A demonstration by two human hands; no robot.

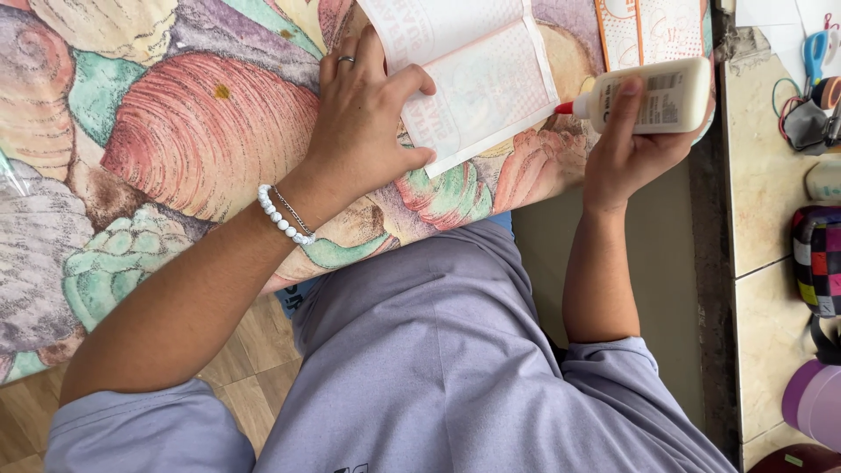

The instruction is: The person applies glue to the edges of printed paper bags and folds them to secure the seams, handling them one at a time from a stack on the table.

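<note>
My left hand [368,114], with a ring and a white bead bracelet, presses flat on a folded white paper bag [482,79] lying on a table covered by a shell-patterned cloth [175,131]. My right hand [632,140] grips a white glue bottle [653,95] held sideways, its red nozzle pointing left toward the paper's right edge.
More printed paper pieces [648,26] lie at the top right of the cloth. A tiled ledge [762,175] on the right holds blue-handled scissors [816,48], a checkered pouch [819,258] and a pink round container [815,403]. My lap in grey clothing fills the bottom.
</note>
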